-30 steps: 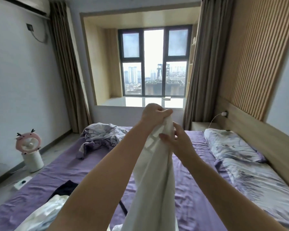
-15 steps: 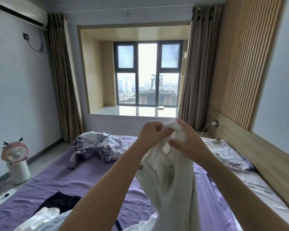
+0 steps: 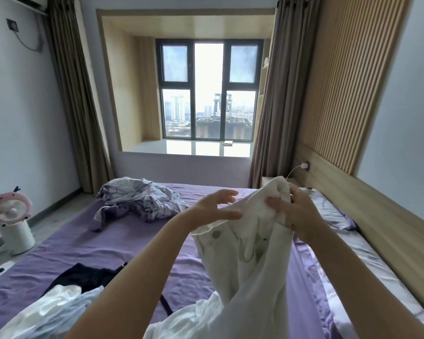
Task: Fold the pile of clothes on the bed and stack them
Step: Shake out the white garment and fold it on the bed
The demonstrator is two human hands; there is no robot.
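A white garment (image 3: 250, 255) with a button at its waistband hangs in the air over the purple bed (image 3: 123, 243). My right hand (image 3: 294, 211) grips its bunched top edge. My left hand (image 3: 216, 209) is just left of the cloth with fingers spread and loosely curved; its thumb lies along the waistband edge and holds nothing. The garment's lower part trails down to the bed near me. At the near left lies a pile of clothes: a black piece (image 3: 83, 277) and pale white and light-blue pieces (image 3: 56, 307).
A crumpled purple-and-white quilt (image 3: 142, 199) lies at the bed's far end. Pillows (image 3: 328, 211) line the wooden headboard on the right. A pink-and-white fan (image 3: 10, 221) stands on the floor at left. The window bay is straight ahead.
My left hand has let go of the garment's top and moved left, fingers opening. My right hand keeps its grip and has shifted right and lower. The garment has opened out, showing its waistband.
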